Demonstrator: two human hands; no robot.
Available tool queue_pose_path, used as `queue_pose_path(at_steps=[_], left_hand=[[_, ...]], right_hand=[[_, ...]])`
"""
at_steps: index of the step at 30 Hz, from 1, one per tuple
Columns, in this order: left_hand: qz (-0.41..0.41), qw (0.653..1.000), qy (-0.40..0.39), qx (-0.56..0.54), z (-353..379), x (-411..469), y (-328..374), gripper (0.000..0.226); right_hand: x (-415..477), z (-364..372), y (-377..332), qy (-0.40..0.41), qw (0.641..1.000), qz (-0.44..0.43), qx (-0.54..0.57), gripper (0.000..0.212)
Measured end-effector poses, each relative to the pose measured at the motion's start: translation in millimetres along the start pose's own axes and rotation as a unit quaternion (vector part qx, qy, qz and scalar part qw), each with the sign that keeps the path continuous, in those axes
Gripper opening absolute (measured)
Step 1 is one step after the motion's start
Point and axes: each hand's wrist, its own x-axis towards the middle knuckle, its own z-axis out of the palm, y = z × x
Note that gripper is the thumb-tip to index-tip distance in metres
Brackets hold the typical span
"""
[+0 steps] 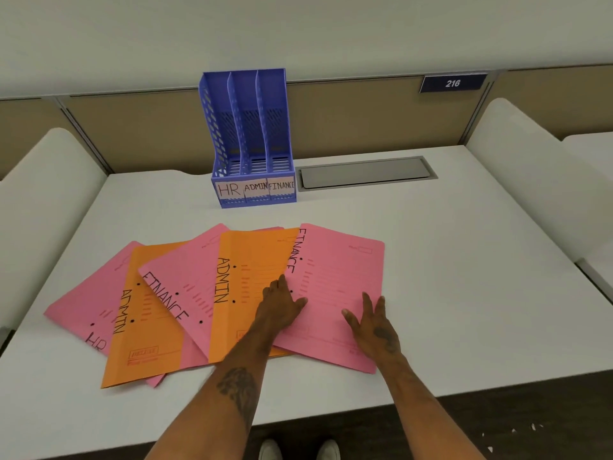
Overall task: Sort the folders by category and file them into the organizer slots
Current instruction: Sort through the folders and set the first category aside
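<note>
Several pink and orange folders lie fanned out on the white desk (464, 260). From left: a pink HR folder (83, 303), an orange ADMIN folder (146, 346), a pink FINANCE folder (185, 277), a second orange ADMIN folder (248, 260), and on top a pink FINANCE folder (338, 270). My left hand (282, 302) rests flat at that top folder's left edge, over the orange one. My right hand (373, 322) lies flat on the same pink folder, fingers spread. The blue organizer (252, 141) stands behind, with three empty slots labelled HR, ADMIN, FINANCE.
A grey cable hatch (365, 172) is set into the desk right of the organizer. White side dividers (49, 200) flank the desk, a tan partition with a "216" plate (452, 83) closes the back. My shoes (298, 449) show below the front edge.
</note>
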Motion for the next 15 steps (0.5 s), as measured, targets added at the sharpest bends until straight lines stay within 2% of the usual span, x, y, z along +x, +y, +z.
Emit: queue_pose_path(at_steps=[3,7,11,15], left_hand=[[-0.030,0.998,0.029,-0.055,-0.3,3.3,2.5,0.089],[-0.062,0.983,0.062,-0.159,-11.3,6.4,4.3,0.062],[-0.067,0.948,0.029,-0.311,-21.8,0.2,8.1,0.051],[-0.049,0.914,0.024,-0.402,-38.6,-3.6,9.7,0.044]], right_hand=[[1.1,-0.4,-2.9,0.007,0.999,0.009,0.036,0.080],[4.1,-2.3,-3.6,0.009,0.997,0.015,0.073,0.080],[8.3,-6.0,-4.6,0.003,0.997,0.020,0.069,0.082],[15.9,-18.9,-13.9,0.001,0.995,0.016,0.100,0.082]])
